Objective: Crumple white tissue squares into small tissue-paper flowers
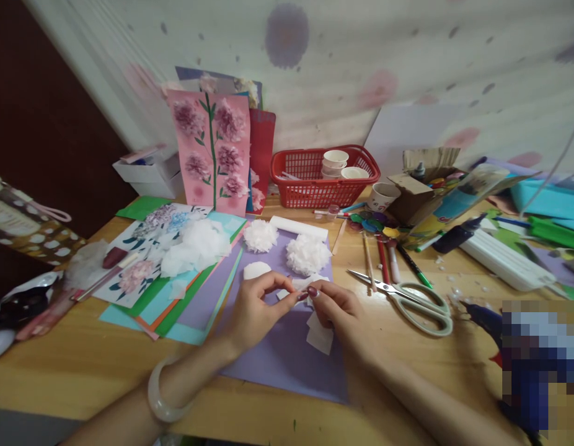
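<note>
My left hand [261,310] and my right hand [339,311] meet above a purple paper sheet [287,371]. Thumb and forefinger of each are pinched on a small piece of white tissue paper, mostly hidden by the fingertips. Loose white paper squares [320,334] lie beneath and beside my right hand. Just beyond sit two fluffy white paper flowers, one at the left [260,236] and a larger one [308,254]. A white paper round [256,270] lies behind my left hand, and a white roll [299,227] rests across the sheet's far end.
Right of the sheet lie scissors [403,297] with slightly parted blades, brushes and pens. A glue gun [485,322], partly pixelated, is at far right. Coloured papers and a white tissue pile [196,244] cover the left. Behind stand a red basket [310,192] and pink flower picture [211,148].
</note>
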